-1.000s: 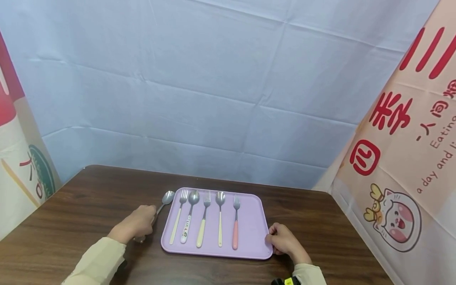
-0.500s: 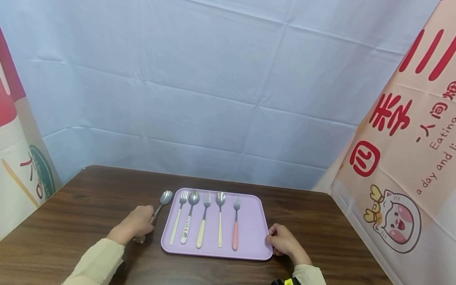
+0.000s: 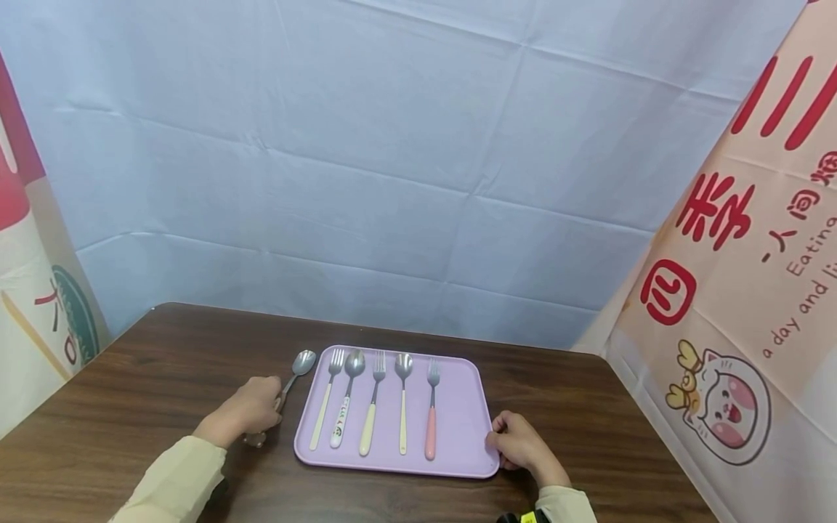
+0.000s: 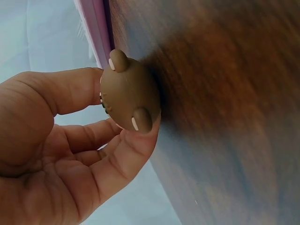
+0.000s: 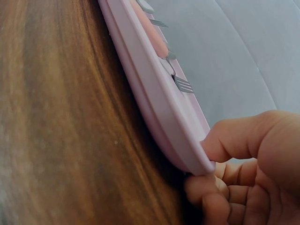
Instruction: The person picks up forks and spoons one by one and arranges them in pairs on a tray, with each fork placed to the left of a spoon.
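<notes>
In the head view my left hand (image 3: pixel 253 408) holds a metal spoon (image 3: pixel 304 362) low over the table, left of the lilac tray (image 3: pixel 463 428). The left wrist view shows its thick brown handle end (image 4: pixel 131 96), with two small ear-like knobs, pinched between thumb and fingers. My right hand (image 3: pixel 519 443) grips the tray's near right corner, thumb on the rim and fingers curled beneath. Lying side by side in the tray are a white-handled fork (image 3: pixel 320 418), a spoon with a patterned handle (image 3: pixel 340 421), a cream-handled fork (image 3: pixel 368 430), a cream-handled spoon (image 3: pixel 402 425) and a pink-handled fork (image 3: pixel 431 433).
The dark wood-grain table (image 3: pixel 163 378) carries the tray near its middle. A pale blue cloth (image 3: pixel 366 167) hangs behind the far edge. Printed cloth (image 3: pixel 732 319) hangs along the right side, and another printed cloth (image 3: pixel 39 290) along the left.
The held spoon has shifted slightly left, away from the tray, with my left hand nearly in place. My right hand stays on the tray corner, and the tray's cutlery keeps its layout.
</notes>
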The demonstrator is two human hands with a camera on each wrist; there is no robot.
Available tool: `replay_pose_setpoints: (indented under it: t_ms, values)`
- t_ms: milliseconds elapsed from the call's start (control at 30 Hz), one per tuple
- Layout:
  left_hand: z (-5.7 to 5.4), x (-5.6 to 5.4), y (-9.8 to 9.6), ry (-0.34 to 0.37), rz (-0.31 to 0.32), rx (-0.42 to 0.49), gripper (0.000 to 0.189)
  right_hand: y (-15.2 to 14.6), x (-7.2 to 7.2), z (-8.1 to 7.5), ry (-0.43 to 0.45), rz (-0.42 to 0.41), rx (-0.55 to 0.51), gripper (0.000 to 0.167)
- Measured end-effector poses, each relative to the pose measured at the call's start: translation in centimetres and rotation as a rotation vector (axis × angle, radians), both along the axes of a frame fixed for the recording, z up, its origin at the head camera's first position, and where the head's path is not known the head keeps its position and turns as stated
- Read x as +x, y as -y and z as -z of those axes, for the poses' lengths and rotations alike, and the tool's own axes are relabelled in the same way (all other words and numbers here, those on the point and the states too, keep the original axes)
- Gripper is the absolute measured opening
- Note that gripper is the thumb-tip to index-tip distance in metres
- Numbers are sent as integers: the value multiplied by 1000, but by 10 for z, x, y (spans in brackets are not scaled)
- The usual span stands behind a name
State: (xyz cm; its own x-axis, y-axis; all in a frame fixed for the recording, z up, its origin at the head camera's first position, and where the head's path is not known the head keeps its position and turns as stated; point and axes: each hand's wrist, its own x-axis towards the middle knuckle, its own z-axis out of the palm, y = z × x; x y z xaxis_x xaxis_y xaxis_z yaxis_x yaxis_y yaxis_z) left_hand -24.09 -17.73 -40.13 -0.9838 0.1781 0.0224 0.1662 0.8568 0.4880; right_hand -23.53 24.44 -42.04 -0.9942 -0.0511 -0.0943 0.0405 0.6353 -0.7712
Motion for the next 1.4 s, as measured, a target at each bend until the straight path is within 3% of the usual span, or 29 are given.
replay_pose_setpoints:
  t_ms: [233,500,733,900,1400]
  values:
    - [-1,-1,1,-31,18,-18,24,0,1,0,2,9,9,11]
    - [-4,0,2,-26,-18,-6,22,0,-1,0,2,6,20,11]
    - [-14,0,1,-18,-87,-14,18,1,0,-1,-4,2,20,11]
    - [-19,-1,-1,-37,-90,-27,16,0,0,0,-4,11,30,12]
    - [-16,1,-2,-7,-105,35,14,-2,-3,2,4,-21,-8,12]
